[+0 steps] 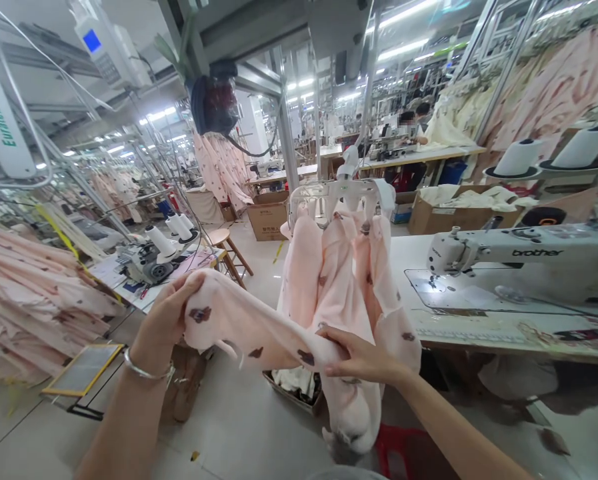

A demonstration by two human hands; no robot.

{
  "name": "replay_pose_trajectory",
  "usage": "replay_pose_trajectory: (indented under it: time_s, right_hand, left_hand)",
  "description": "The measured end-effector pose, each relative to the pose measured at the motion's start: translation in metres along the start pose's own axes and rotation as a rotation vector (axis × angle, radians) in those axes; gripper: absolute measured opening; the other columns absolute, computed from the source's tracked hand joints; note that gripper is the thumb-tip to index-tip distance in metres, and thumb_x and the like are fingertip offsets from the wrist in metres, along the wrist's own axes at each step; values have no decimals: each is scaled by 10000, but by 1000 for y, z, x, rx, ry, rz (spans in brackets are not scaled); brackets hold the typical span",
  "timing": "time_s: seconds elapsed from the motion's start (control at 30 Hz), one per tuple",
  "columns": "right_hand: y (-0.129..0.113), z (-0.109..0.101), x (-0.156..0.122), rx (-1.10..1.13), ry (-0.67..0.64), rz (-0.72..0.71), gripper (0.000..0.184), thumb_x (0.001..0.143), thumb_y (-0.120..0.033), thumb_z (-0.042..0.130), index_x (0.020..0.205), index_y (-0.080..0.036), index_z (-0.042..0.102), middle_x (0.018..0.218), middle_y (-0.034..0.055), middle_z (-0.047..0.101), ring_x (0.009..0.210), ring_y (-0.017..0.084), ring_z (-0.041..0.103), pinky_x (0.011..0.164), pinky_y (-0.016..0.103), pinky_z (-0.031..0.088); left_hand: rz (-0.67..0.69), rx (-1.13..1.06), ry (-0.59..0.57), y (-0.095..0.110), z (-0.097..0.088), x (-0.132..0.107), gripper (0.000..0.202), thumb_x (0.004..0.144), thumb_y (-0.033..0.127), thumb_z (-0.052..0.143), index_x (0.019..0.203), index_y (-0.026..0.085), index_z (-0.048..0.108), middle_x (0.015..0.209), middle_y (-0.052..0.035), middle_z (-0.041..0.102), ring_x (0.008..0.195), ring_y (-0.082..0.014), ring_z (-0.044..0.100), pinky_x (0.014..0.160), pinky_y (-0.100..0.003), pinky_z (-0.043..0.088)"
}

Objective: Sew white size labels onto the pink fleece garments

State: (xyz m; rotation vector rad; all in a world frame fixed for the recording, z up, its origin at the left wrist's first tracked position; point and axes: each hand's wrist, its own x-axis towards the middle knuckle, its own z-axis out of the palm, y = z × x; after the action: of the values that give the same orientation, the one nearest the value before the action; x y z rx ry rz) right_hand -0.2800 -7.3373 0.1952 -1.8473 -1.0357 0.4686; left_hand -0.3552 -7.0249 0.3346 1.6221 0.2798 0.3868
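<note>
A pale pink fabric piece (259, 320) with dark brown printed motifs is stretched between my two hands. My left hand (176, 303), with a silver bangle below it at the wrist, grips its far left end. My right hand (356, 357) pinches the cloth near the middle of the view, thumb below and fingers on top. Just behind hang more pink garment pieces (301, 267), held by clips on a white hanger (343, 193). Whether the stretched piece joins the hanging ones is hard to make out behind my right hand.
To the right stands a white sewing machine (523, 250) on its table. Another machine (151, 263) with thread cones is at left. Pink garments (33, 300) hang far left. A box of cloth (296, 390) and a red stool (399, 447) are below. Co-workers sit behind.
</note>
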Motion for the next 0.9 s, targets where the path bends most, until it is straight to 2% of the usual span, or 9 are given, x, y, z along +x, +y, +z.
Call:
replay_pose_trajectory:
  time_s: [0.1, 0.17, 0.27, 0.4, 0.53, 0.63, 0.73, 0.8, 0.9]
  right_hand:
    - [-16, 19, 13, -203, 259, 5, 205, 817, -261, 495, 1002, -180, 533, 906, 34, 556, 841, 197, 516, 782, 334, 411]
    - [-21, 27, 22, -333, 454, -1, 271, 773, -143, 406, 1025, -145, 503, 962, 94, 538, 925, 246, 486, 835, 405, 382]
    - [-30, 30, 37, -468, 670, -44, 333, 806, -133, 371, 1126, -111, 461, 1126, 163, 492, 1089, 298, 411, 909, 472, 336]
    - [-49, 27, 55, -558, 774, -100, 272, 859, -187, 403, 1117, -149, 477, 1086, 132, 530, 1058, 297, 447, 905, 486, 352]
    - [-55, 17, 48, -536, 832, -100, 370, 771, -105, 379, 1131, -151, 454, 1144, 144, 508, 1112, 301, 449, 902, 478, 395]
    - [-43, -3, 16, -449, 845, -79, 351, 793, -182, 418, 1143, -178, 419, 1115, 124, 513, 1040, 257, 520, 858, 421, 456]
    - [-27, -30, -24, -350, 796, -23, 181, 841, -334, 462, 983, -221, 465, 957, 74, 562, 820, 201, 593, 703, 344, 509]
    - [-23, -46, -47, -374, 801, 63, 221, 828, -448, 481, 896, -240, 515, 944, 67, 572, 813, 217, 587, 698, 364, 495]
    - [-29, -62, -71, -425, 835, 275, 268, 751, -489, 518, 869, -252, 562, 949, 66, 586, 818, 252, 571, 735, 412, 436]
  left_hand:
    - [96, 6, -45, 21, 3, -1, 384, 652, 466, 751, 806, 153, 590, 600, 45, 526, 475, -67, 434, 426, -157, 356]
    - [209, 65, -50, 33, 10, -2, 351, 699, 462, 719, 781, 157, 564, 592, 53, 478, 480, -60, 403, 427, -147, 341]
    - [401, 235, 20, 47, 27, -5, 328, 784, 477, 634, 763, 170, 519, 604, 53, 434, 492, -65, 398, 437, -151, 332]
    - [523, 490, 118, 61, 57, -16, 288, 888, 481, 478, 814, 202, 473, 588, 63, 404, 424, -80, 398, 411, -188, 303]
    - [719, 692, 230, 74, 63, -18, 234, 902, 402, 457, 824, 188, 509, 711, 28, 499, 645, -124, 492, 616, -216, 382]
    - [652, 741, 162, 75, 44, -10, 245, 868, 400, 487, 786, 177, 549, 714, 15, 529, 701, -150, 479, 659, -227, 370]
    - [498, 690, 71, 64, 22, -3, 271, 821, 436, 532, 794, 172, 592, 717, 8, 551, 695, -161, 480, 649, -230, 372]
    - [405, 637, 26, 53, 15, -2, 308, 794, 469, 557, 790, 165, 605, 733, -1, 562, 708, -166, 487, 639, -226, 381]
    - [254, 539, -67, 38, 14, -2, 378, 757, 529, 592, 804, 154, 622, 749, -11, 571, 700, -162, 496, 601, -215, 394]
